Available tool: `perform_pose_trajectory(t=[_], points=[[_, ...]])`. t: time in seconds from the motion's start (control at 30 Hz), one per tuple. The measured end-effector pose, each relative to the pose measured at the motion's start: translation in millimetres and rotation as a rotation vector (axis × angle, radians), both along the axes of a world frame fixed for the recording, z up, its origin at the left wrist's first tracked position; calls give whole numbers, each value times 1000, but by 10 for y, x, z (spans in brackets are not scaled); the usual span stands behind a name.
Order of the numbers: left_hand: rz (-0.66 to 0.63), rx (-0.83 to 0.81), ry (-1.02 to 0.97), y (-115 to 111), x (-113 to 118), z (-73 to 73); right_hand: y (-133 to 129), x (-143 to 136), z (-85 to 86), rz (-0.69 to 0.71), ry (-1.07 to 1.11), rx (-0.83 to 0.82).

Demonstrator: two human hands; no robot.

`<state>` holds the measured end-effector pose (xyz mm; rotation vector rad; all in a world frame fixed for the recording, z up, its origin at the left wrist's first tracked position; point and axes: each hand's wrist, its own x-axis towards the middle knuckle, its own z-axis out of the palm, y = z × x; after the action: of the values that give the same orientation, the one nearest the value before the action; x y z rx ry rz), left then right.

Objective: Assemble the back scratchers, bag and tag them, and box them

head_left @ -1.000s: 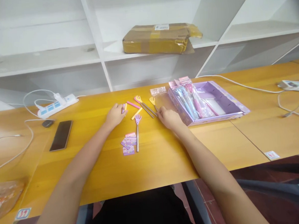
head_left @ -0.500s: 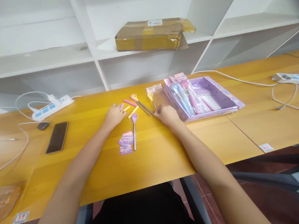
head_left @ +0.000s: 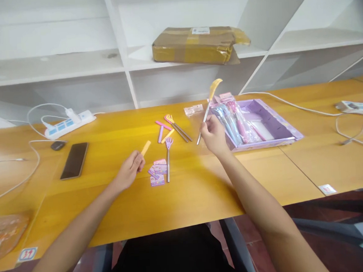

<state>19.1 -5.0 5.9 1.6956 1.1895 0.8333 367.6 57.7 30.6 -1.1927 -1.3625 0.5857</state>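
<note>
Pinched in my left hand is a yellow handle sleeve, its free end pointing up and right. My right hand grips the metal rod of a yellow back scratcher, held up with its claw on top. Between my hands lies a purple back scratcher with a bare metal rod. Beyond it are a yellow-headed back scratcher and another rod alongside, partly overlapping. Loose pink, purple and yellow sleeves lie near them. Several small printed cards overlap beside the purple scratcher.
A purple tray at right holds several bagged back scratchers. Clear packaging lies left of it. A phone and power strip sit at left. Another power strip is far right. A taped carton rests on the shelf.
My right hand has lifted the yellow back scratcher off the table and tilted it upright. My left hand has drawn back toward me with the yellow sleeve, leaving the other sleeves behind.
</note>
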Motion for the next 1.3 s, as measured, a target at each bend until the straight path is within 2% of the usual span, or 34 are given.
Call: perform_pose_trajectory(t=[0.13,0.27,0.43,0.6,0.87,1.17,1.3], points=[[-45,69,125,-173,-35,-19,-211,-419,110,284,352,-99],[-5,152,307,-207,-96,-54,-371,-673,-56,387,578,-227],[-88,214,371,-251,-128,-38,-432,-711,-320,461,670,-350],[-124,237,370,-287,-107,-13,-477,-758,-361,573,678,-417],[-141,246,346,-320,-85,-17,-533,-785,-334,618,666,-412],[-101,325,353,-304,-97,-24,-536,-745,-438,491,499,-307],[-63,388,340,-305,-105,-58,-579,-736,-444,489,443,-267]])
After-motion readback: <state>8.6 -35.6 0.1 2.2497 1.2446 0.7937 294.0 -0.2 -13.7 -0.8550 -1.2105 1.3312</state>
